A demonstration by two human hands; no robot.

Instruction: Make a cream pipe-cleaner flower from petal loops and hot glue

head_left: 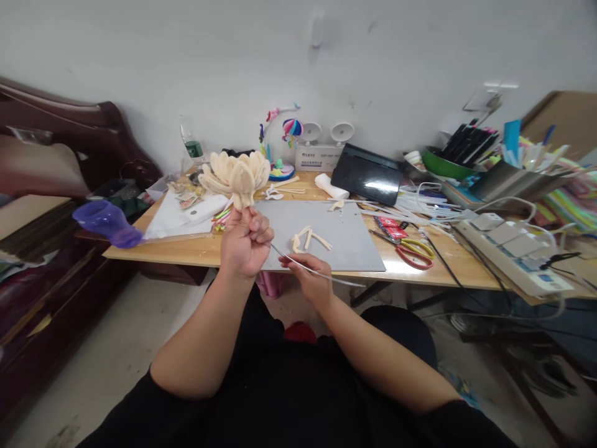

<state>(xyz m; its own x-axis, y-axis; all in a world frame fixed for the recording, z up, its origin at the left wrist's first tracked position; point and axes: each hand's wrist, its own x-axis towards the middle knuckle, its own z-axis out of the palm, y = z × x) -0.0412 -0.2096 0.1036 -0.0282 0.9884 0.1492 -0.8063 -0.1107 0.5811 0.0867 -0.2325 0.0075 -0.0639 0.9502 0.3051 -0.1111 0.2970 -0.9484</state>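
Note:
My left hand is closed around the base of a cream-coloured craft flower, whose many petals spread out above the fist. From below that fist a thin grey wire runs down to the right. My right hand pinches this wire between thumb and fingers, near the table's front edge. Beyond the right hand, several loose cream petal pieces lie on a grey mat. Whether the wire joins the flower is hidden inside my left hand.
Scissors with red and yellow handles lie right of the mat, near a white power strip. A black tablet-like object leans at the back. A purple translucent vase overhangs the left end of the wooden table.

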